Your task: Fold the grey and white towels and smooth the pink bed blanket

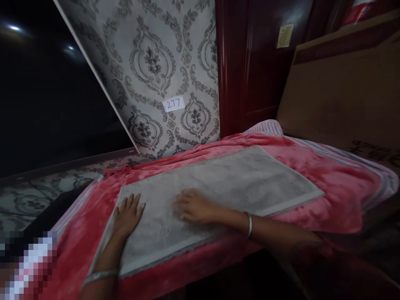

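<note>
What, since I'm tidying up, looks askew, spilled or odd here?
No spill or damage shows. The blanket bunches up along its far edge, while the grey cloth on it lies nearly flat. A paper slip numbered 277 also looks odd against the patterned wallpaper.

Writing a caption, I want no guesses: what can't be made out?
All in the head view:
Right hand: blur smears its fingers.
Gray cloth under the left hand: covered by that hand.
Cardboard: cut off by the right edge; its printing too dim to read.
Red-and-white object: cut off by the top edge.
Bottom left: masked by pixelation.
</note>
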Tool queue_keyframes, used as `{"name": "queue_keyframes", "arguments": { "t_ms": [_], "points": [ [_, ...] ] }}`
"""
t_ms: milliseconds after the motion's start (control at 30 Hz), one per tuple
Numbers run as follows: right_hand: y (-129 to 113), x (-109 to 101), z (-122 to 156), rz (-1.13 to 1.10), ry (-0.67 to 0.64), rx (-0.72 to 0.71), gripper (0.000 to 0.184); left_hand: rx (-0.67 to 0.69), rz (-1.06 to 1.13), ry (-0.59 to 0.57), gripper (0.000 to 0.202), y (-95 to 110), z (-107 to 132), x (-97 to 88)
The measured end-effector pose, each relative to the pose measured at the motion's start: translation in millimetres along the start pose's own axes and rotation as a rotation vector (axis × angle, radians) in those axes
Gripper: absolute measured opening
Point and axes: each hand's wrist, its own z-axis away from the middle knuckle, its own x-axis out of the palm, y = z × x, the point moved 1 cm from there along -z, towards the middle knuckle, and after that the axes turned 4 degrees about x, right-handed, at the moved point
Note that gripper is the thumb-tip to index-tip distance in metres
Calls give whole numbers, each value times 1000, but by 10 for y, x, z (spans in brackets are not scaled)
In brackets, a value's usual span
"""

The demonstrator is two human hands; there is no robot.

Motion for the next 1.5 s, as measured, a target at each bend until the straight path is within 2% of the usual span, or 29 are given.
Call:
{"name": "queue_keyframes", "arguments": {
  "t_ms": [100,200,267,400,500,633,700,800,900,967,1067,1133,1267,1400,1500],
  "points": [
    [602,-126,401,62,29,330,58,-1,21,3,63,45,6,-56],
    [1012,-120,727,118,13,495,61,-7,73,41,62,63,30,-123],
    [1124,-68,842,129,6,519,61,-12,98,48,60,76,49,-186],
    [1120,-17,863,106,17,521,62,14,111,25,51,246,-7,-347],
    [1089,-44,836,91,19,518,62,82,119,24,54,672,-153,-449],
    [1086,-67,838,67,31,509,62,327,143,-51,58,1578,-323,-478],
    [1107,-72,845,60,27,499,62,441,131,-43,58,1974,-342,-435],
    [1210,-123,852,47,17,447,61,489,81,4,59,2291,-326,-307],
    [1447,-268,853,71,69,421,57,472,57,35,59,2332,-320,-185],
    [1682,-387,851,96,75,473,57,478,63,44,60,2304,-330,-144],
    [2085,-525,860,91,4,585,58,477,77,43,60,2275,-356,-126],
    [2340,-587,887,67,-32,611,59,473,83,44,59,2268,-376,-113],
    [2775,-704,1007,68,-44,686,59,493,107,74,59,2247,-414,-63],
    [3101,-803,1136,101,-10,847,62,491,104,61,60,2226,-437,-32],
    [3250,-791,1182,84,14,959,66,478,94,36,60,2230,-435,-39]
  ]
}}
